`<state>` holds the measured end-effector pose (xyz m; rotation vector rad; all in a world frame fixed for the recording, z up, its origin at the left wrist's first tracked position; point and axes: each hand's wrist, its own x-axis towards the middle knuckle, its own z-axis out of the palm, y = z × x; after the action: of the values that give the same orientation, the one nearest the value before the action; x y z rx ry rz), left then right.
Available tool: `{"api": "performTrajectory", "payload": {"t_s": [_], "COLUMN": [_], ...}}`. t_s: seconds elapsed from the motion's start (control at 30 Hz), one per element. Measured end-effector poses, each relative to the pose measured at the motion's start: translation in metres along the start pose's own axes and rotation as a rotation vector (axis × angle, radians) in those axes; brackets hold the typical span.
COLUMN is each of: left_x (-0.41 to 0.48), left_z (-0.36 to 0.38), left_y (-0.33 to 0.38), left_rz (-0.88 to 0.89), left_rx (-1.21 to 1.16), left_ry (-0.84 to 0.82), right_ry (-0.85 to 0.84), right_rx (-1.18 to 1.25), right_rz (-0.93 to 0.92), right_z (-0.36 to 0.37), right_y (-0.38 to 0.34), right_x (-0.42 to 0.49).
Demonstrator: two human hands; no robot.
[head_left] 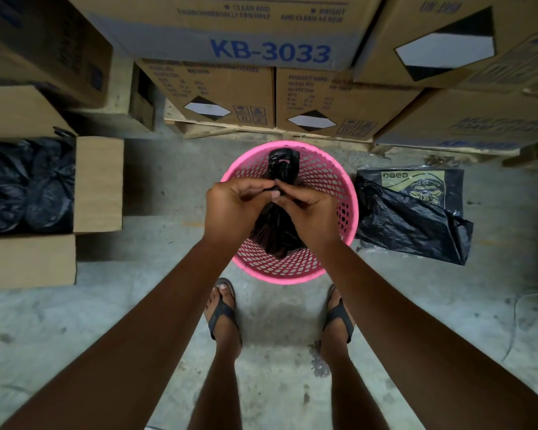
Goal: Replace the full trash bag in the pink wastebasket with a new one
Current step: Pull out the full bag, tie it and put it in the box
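Note:
A pink mesh wastebasket (319,169) stands on the concrete floor just ahead of my feet. Above its opening I hold a black trash bag (275,231), gathered at the neck, with its twisted top (282,164) pointing away from me. My left hand (235,209) and my right hand (305,209) meet at the bag's neck, both pinching the gathered plastic. The bag's bulging lower part hangs below my hands over the basket. To the right of the basket lies a black packet of new trash bags (413,212) with a gold label, one bag spilling out.
An open cardboard box (98,184) holding tied black bags (28,184) sits at the left. Stacked cartons marked KB-3033 (271,52) on wooden pallets (212,130) wall off the far side. My sandalled feet (224,308) stand near the basket. A thin cable (516,321) lies at right.

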<state>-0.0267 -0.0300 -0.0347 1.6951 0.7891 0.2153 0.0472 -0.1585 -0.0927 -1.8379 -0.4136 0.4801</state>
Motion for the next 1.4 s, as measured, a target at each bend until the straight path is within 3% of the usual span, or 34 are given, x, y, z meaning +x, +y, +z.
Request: {"api": "performTrajectory", "payload": {"t_s": [0.33, 0.53, 0.67, 0.87, 1.0, 1.4], "left_x": [-0.011, -0.024, -0.04, -0.064, -0.074, -0.054], "left_z": [-0.043, -0.115, -0.181, -0.274, -0.329, -0.469], "left_y": [-0.019, -0.029, -0.01, 0.006, -0.016, -0.094], "left_rz": [0.016, -0.046, -0.123, -0.263, -0.374, -0.468], "left_rx": [0.084, 0.764, 0.866, 0.878, 0.901, 0.923], "left_ry": [0.111, -0.051, 0.0, 0.109, 0.151, 0.191], "right_ry": [0.094, -0.008, -0.161, -0.313, -0.338, -0.438], "right_rx": [-0.111, -0.048, -0.012, 0.119, 0.145, -0.042], "right_rz": [-0.164, -0.372, -0.521, -0.592, -0.602, -0.431], "right_z": [-0.011, 0.005, 0.04, 0.096, 0.151, 0.424], "right_y": [-0.029, -0.141, -0.229, -0.335, -0.362, -0.321], "right_x": [-0.014, -0.014, -0.002, 0.005, 0.013, 0.032]}}
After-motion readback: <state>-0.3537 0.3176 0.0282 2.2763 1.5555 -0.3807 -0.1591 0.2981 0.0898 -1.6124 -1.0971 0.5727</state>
